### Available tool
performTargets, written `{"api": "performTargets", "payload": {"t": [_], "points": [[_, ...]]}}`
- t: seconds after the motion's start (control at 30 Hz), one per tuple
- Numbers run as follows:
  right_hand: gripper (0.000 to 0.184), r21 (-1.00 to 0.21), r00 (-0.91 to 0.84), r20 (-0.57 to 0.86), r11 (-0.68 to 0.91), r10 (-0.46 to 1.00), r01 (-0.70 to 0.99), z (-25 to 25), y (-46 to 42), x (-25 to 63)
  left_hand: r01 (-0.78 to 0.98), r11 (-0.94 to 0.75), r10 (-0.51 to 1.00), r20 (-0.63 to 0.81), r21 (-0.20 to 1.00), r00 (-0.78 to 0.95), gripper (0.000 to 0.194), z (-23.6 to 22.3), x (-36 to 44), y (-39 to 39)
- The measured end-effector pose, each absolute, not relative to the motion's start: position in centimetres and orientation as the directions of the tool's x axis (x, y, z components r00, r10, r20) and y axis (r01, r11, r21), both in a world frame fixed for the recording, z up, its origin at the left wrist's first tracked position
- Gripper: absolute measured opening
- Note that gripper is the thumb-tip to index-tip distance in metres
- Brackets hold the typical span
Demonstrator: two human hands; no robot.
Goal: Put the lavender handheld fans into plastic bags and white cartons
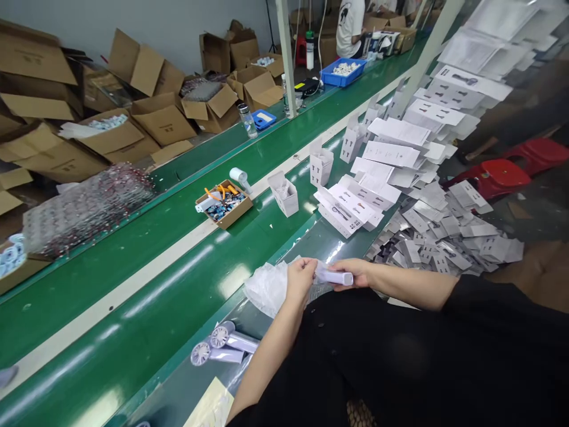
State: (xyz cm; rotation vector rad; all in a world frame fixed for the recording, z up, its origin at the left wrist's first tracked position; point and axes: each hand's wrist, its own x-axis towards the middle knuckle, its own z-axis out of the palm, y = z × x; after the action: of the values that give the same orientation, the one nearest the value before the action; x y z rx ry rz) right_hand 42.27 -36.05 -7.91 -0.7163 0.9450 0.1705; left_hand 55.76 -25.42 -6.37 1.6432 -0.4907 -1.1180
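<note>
My right hand [355,271] is wrapped round a pale lavender handheld fan [335,277], its handle end pointing right. The fan's head end is hidden by plastic and my fingers. My left hand [303,274] is closed in a pinch on a clear plastic bag [268,289], which spreads out to its left and also shows between the hands. Nearer my body, on the left, two more lavender fans [226,354] lie on the bench with their round grilles showing.
White printed boxes [347,204] stand in a long stack to the right, with more heaped below. An open white box [284,196] and a small carton [233,216] of parts and orange-handled pliers sit by the green conveyor belt [151,296]. Red stools [498,178] stand at right; a person works farther back.
</note>
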Motion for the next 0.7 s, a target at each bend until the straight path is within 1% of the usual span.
{"api": "performTargets", "payload": {"t": [0.03, 0.07, 0.1, 0.13, 0.17, 0.2, 0.23, 0.3, 0.33, 0.37, 0.4, 0.43, 0.47, 0.5, 0.53, 0.57, 0.6, 0.63, 0.67, 0.7], "points": [[0.018, -0.537, 0.574, -0.789, 0.702, -0.221, -0.468, -7.8, -36.5, 41.9, 0.273, -0.384, -0.748, -0.471, 0.882, 0.467, 0.023, -6.2, 55.6, -25.6], [0.021, -0.6, 0.562, -0.773, 0.628, -0.295, -0.495, -7.6, -36.9, 41.5, 0.296, -0.389, -0.748, -0.487, 0.872, 0.45, 0.025, -5.9, 55.6, -25.7], [0.024, -0.673, 0.568, -0.731, 0.54, -0.379, -0.506, -7.2, -37.4, 41.2, 0.275, -0.388, -0.766, -0.474, 0.879, 0.434, 0.027, -5.7, 55.7, -25.7], [0.027, -0.754, 0.607, -0.654, 0.441, -0.45, -0.486, -6.8, -37.9, 41.0, 0.221, -0.373, -0.795, -0.433, 0.901, 0.425, 0.029, -5.5, 55.8, -25.6], [0.028, -0.817, 0.657, -0.576, 0.361, -0.486, -0.45, -6.4, -38.2, 40.9, 0.145, -0.342, -0.828, -0.371, 0.928, 0.421, 0.031, -5.3, 56.0, -25.5], [0.03, -0.857, 0.707, -0.515, 0.316, -0.484, -0.407, -6.0, -38.4, 40.8, 0.059, -0.301, -0.858, -0.297, 0.952, 0.42, 0.033, -5.3, 56.3, -25.4], [0.031, -0.88, 0.755, -0.469, 0.31, -0.459, -0.359, -5.8, -38.4, 40.9, -0.026, -0.259, -0.881, -0.225, 0.966, 0.415, 0.041, -5.5, 56.6, -25.4], [0.034, -0.897, 0.827, -0.403, 0.347, -0.393, -0.273, -5.6, -38.1, 41.4, -0.144, -0.212, -0.909, -0.141, 0.967, 0.392, 0.072, -6.2, 57.1, -25.7], [0.035, -0.903, 0.859, -0.374, 0.349, -0.351, -0.251, -5.6, -38.2, 41.7, -0.157, -0.22, -0.916, -0.149, 0.963, 0.371, 0.081, -6.7, 57.3, -26.0], [0.035, -0.914, 0.891, -0.346, 0.318, -0.293, -0.251, -5.5, -38.6, 42.1, -0.14, -0.247, -0.916, -0.185, 0.959, 0.355, 0.078, -7.3, 57.3, -26.3], [0.035, -0.933, 0.916, -0.322, 0.248, -0.241, -0.263, -5.4, -39.4, 42.6, -0.106, -0.277, -0.91, -0.225, 0.955, 0.349, 0.066, -7.9, 57.3, -26.5], [0.035, -0.951, 0.922, -0.303, 0.135, -0.243, -0.277, -5.2, -40.9, 43.1, -0.073, -0.298, -0.899, -0.255, 0.952, 0.356, 0.05, -8.4, 57.2, -26.7], [0.035, -0.954, 0.911, -0.285, -0.009, -0.3, -0.301, -5.0, -43.0, 43.6, -0.047, -0.309, -0.884, -0.268, 0.95, 0.383, 0.035, -8.7, 57.1, -26.9], [0.036, -0.927, 0.882, -0.248, -0.167, -0.402, -0.336, -4.8, -45.6, 44.1, -0.027, -0.311, -0.866, -0.271, 0.95, 0.421, 0.025, -8.9, 57.0, -26.9], [0.037, -0.865, 0.752, -0.14, -0.289, -0.644, -0.409, -4.6, -48.6, 44.6, -0.008, -0.308, -0.846, -0.27, 0.951, 0.46, 0.02, -9.0, 56.9, -26.9], [0.041, -0.786, 0.652, -0.06, -0.367, -0.756, -0.497, -4.5, -51.7, 45.1, 0.017, -0.304, -0.826, -0.273, 0.952, 0.493, 0.018, -8.9, 56.9, -26.8], [0.057, -0.701, 0.615, -0.029, -0.422, -0.788, -0.574, -4.6, -54.8, 45.6, 0.056, -0.304, -0.81, -0.289, 0.951, 0.51, 0.016, -8.7, 56.8, -26.7], [0.076, -0.612, 0.605, -0.105, -0.429, -0.789, -0.664, -4.7, -57.5, 46.1, 0.107, -0.306, -0.793, -0.315, 0.946, 0.521, 0.016, -8.5, 56.8, -26.6], [0.086, -0.529, 0.611, -0.211, -0.436, -0.763, -0.728, -4.9, -59.8, 46.6, 0.157, -0.306, -0.779, -0.341, 0.939, 0.526, 0.017, -8.2, 56.9, -26.5], [0.092, -0.46, 0.616, -0.308, -0.453, -0.725, -0.763, -5.0, -61.5, 47.0, 0.197, -0.302, -0.767, -0.361, 0.933, 0.531, 0.019, -8.0, 57.0, -26.3]]}}
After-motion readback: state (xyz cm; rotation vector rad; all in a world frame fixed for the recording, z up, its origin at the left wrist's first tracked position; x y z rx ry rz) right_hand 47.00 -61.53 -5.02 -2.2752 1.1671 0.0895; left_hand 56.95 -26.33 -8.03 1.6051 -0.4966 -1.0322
